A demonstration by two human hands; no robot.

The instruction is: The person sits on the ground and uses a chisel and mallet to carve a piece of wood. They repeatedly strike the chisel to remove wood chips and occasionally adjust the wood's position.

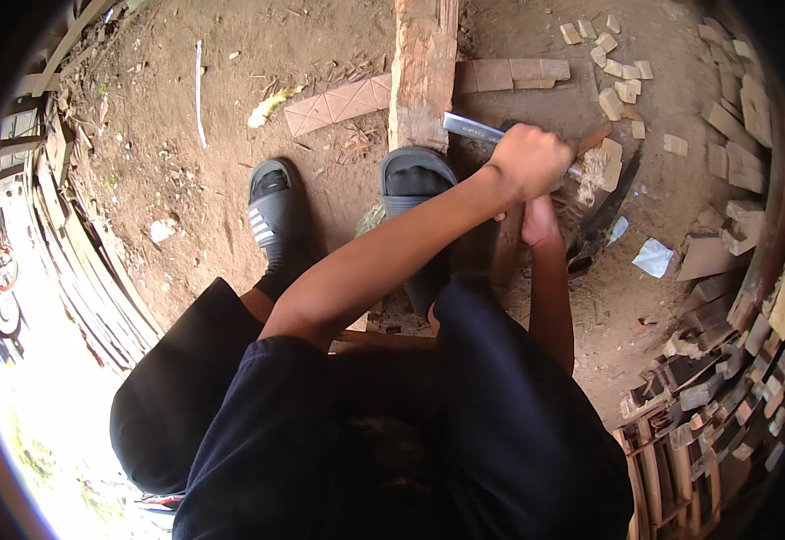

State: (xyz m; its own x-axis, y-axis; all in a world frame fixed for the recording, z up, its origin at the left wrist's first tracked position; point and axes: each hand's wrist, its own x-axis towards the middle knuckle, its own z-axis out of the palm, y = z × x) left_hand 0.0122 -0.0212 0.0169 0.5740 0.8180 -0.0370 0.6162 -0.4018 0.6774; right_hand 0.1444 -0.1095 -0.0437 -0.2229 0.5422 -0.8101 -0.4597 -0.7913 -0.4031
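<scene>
My left hand (533,162) is closed in a fist round a chisel. Its flat steel blade (471,128) sticks out to the left, and a shiny bit of metal shows on the fist's other side. Just below it, my right hand (541,220) is partly covered by the left; a fingertip curls at its left side, but what it grips is hidden. A brown piece of wood (507,247) stands beside the right hand. A wooden handle-like stick (595,137) and a pale, rough wood piece (595,171) lie just right of the left fist.
A long rough plank (424,72) runs away from my right sandal (417,171), across a row of reddish tiles (338,103). Small wood blocks (626,90) are scattered at the far right. A dark curved strip (608,216) lies near my hands. Stacked wood (707,396) lines the right.
</scene>
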